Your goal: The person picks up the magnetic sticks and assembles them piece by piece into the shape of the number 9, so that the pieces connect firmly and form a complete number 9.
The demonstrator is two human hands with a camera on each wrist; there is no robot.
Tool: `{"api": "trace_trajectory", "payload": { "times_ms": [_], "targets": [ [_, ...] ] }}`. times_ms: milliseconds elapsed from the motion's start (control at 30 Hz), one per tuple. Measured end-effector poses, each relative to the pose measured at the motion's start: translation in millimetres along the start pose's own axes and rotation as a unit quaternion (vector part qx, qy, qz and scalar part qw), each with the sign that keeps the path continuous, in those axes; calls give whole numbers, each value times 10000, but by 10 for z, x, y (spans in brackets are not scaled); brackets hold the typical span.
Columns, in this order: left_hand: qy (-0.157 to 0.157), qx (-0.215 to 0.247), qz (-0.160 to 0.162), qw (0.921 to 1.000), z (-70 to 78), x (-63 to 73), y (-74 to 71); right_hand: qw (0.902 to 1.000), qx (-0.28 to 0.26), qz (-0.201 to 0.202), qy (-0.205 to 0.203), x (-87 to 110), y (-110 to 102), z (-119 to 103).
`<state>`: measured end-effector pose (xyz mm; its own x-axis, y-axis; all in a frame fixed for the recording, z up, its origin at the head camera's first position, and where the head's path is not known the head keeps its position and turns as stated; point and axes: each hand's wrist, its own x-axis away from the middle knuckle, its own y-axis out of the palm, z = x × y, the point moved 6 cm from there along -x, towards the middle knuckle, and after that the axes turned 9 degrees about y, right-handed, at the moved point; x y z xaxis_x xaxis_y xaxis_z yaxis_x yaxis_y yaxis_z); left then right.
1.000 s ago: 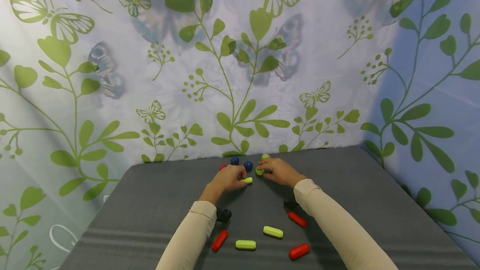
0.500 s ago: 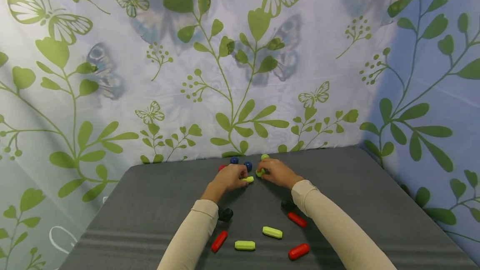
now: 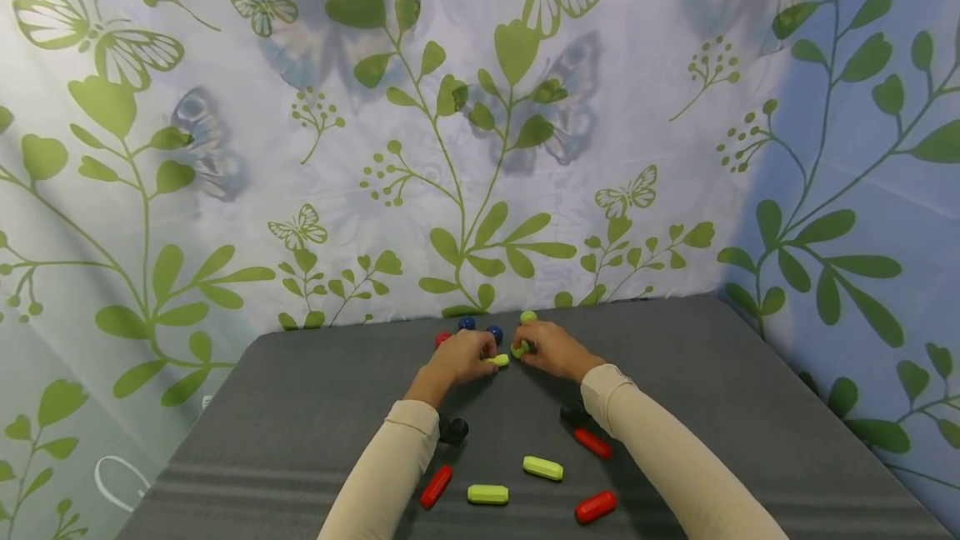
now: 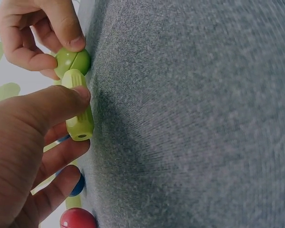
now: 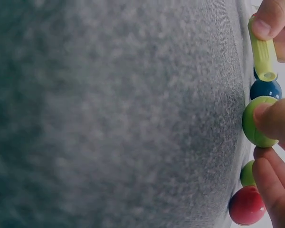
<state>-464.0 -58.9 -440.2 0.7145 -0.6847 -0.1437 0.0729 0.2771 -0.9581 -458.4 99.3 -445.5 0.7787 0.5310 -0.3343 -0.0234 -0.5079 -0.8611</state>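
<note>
My left hand (image 3: 461, 357) pinches a short yellow-green toy rod (image 4: 80, 124) between thumb and fingers; the rod has ribbed sides and a hole in its end. Just to the right, my right hand (image 3: 551, 348) holds a green ball (image 5: 251, 128) with a seam line, thumb on one side and fingers on the other. Rod and ball are close together over the grey cloth, and the rod's far end overlaps the ball in the left wrist view. Behind the hands lie two blue balls (image 3: 494, 334), a red ball (image 3: 442, 340) and another green ball (image 3: 528, 317).
Nearer on the grey cloth-covered table (image 3: 300, 415) lie two yellow-green rods (image 3: 543, 467) and three red rods (image 3: 437, 487). Black wrist cameras (image 3: 453, 431) hang below the cuffs. A leaf-and-butterfly curtain (image 3: 375, 157) stands along the back edge. Another red ball (image 5: 247, 205) shows in the right wrist view.
The right hand's fingers have closed in around the green ball. The left hand, with the rod, has shifted slightly right, nearer the ball. The loose rods lie as before.
</note>
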Motion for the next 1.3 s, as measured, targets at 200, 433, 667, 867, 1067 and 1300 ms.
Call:
{"api": "trace_trajectory", "payload": {
  "times_ms": [200,433,667,867,1067,1300],
  "targets": [
    [-70,-50,-27,10000,-23,-18,12,9995,-286,35,120,63,2,49],
    [35,-38,-118,9999,22,-23,40,9968,-745,-86,283,131,20,35],
    [20,-193,-148,9997,40,-61,79,9946,-980,-114,321,140,30,3],
    [31,-91,-72,9999,18,-56,60,9943,-980,-149,403,133,9,-6],
    [67,273,199,9994,-56,35,-30,9935,-1049,-193,393,140,10,-5],
    [-215,714,887,9933,-302,236,-286,9937,-987,-211,478,130,16,22]
  ]
}}
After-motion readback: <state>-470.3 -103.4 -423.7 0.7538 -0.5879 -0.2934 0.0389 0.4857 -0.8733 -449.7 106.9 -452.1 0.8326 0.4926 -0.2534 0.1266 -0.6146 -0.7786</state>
